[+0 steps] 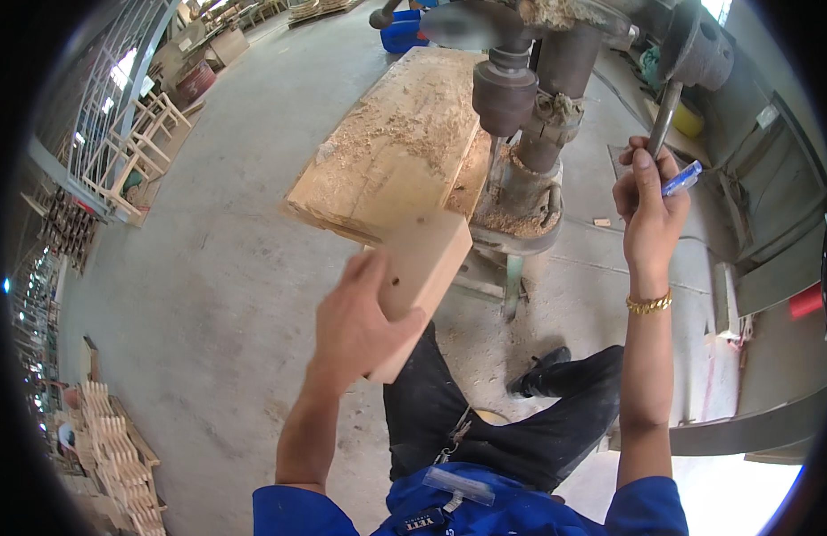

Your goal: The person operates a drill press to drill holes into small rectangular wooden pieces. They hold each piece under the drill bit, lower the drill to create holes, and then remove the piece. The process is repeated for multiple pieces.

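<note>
My left hand (360, 313) grips a pale wooden block (422, 255) by its near end, thumb over the top and fingers along the left side. Two small dark holes show in the block's upper face. Its far end meets the near edge of the wooden work table (378, 170), which is strewn with shavings. To the right, my right hand (650, 188) is closed around the metal feed lever (666, 121) of a drill press, with a blue-and-white pen (681, 179) also tucked in its fingers. The drill chuck (505, 94) with its bit hangs beside the table's right edge, beyond the block.
Sawdust covers the drill press base (521, 219), where the column (565, 71) rises. Wooden frames (146, 143) stand at the far left, and stacked wooden pieces (119, 456) lie at lower left. A blue bin (403, 34) sits behind the table. Grey machinery (771, 170) lines the right.
</note>
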Tool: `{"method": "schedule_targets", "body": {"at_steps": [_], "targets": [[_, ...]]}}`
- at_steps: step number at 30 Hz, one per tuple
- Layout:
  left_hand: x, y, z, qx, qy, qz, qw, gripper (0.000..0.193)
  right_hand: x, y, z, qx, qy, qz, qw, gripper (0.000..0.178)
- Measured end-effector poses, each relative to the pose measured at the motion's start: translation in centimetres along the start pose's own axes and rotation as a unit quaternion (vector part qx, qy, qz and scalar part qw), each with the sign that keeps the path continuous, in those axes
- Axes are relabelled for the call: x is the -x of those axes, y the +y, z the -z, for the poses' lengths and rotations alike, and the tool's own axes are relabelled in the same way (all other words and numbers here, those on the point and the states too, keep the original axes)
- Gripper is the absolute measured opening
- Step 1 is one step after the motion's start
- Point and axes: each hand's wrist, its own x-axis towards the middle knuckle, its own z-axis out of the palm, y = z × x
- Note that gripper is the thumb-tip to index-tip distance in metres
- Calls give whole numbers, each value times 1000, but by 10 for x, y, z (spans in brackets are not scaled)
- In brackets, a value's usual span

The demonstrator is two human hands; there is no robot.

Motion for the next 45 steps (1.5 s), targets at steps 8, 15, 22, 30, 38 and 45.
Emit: {"method": "schedule_targets", "body": {"at_steps": [8, 15, 22, 30, 38, 45], "targets": [[-97, 2, 32, -45, 33, -14, 998, 75, 3, 2, 1, 0, 5, -12, 1000, 26], [-195, -172, 31, 70, 74, 135, 986, 55, -5, 8, -5, -12, 3, 11, 1000, 23], [-167, -267, -15, 316, 7, 286, 904, 46, -7, 12, -7, -47, 18, 5, 999, 25], [-143, -246, 15, 130, 118, 190, 966, 52, -12, 13, -1, -39, 0, 30, 999, 25], [-127, -49, 16, 80, -45, 105, 990, 86, -17, 18, 1, -47, -2, 43, 998, 24], [-9, 27, 1, 49, -68, 34, 996, 86, -18, 18, 5, -47, -3, 22, 999, 29]]}}
